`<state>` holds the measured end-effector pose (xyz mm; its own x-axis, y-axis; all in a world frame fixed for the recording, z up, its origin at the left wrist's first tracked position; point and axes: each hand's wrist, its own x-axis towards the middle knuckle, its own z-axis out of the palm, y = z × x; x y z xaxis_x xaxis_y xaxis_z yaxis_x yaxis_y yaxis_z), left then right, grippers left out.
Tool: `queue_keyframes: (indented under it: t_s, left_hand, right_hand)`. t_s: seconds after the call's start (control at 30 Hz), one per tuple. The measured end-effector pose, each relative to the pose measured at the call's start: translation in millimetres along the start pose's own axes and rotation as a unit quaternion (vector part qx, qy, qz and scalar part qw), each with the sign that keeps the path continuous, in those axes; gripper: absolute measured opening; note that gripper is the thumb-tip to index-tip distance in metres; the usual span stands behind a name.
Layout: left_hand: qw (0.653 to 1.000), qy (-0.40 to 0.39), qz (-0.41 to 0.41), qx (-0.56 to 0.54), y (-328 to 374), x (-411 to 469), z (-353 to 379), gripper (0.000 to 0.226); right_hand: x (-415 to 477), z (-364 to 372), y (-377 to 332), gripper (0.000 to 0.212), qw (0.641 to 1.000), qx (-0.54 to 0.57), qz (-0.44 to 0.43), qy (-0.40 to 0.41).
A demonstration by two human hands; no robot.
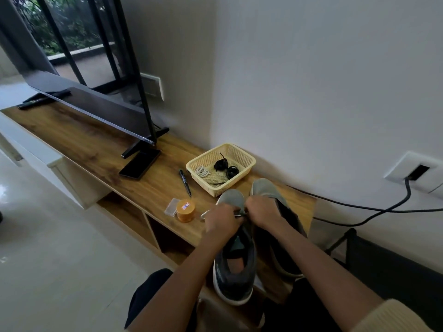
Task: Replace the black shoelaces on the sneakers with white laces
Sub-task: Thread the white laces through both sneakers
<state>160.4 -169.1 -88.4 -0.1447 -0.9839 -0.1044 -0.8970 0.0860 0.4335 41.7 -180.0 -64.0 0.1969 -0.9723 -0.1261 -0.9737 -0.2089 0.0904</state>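
Well, the head view shows two grey sneakers side by side on the wooden surface point(96, 144), toes to the wall: the left sneaker point(233, 267) and the right sneaker point(278, 236). Two hands meet over the left one's front. The left hand point(221, 222) and the right hand point(262, 212) each have a narrow, curled grip, pinching a lace point(239, 213) between them (its colour is hard to tell there). One basket point(241, 152) sits just beyond the toes, holding two black bundles point(220, 164) and one white coil point(202, 171). Left of it lie one pen point(185, 182), one orange jar point(185, 210), one clear box point(172, 206) and one phone point(140, 165), near one TV point(96, 101).
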Motion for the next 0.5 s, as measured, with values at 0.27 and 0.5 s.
queue_keyframes:
  t_s: [0.27,0.5]
  left_hand:
    - [0.997,0.003,-0.021,0.077,6,5,8,0.033]
    - [0.999,0.003,-0.045,0.003,3,-2,0,0.041]
  right_hand:
    - [-4,-12,14,0.02,0.994,-0.053,0.064,0.066]
    - [-24,-30,40,0.016,0.971,0.171,0.137,0.097]
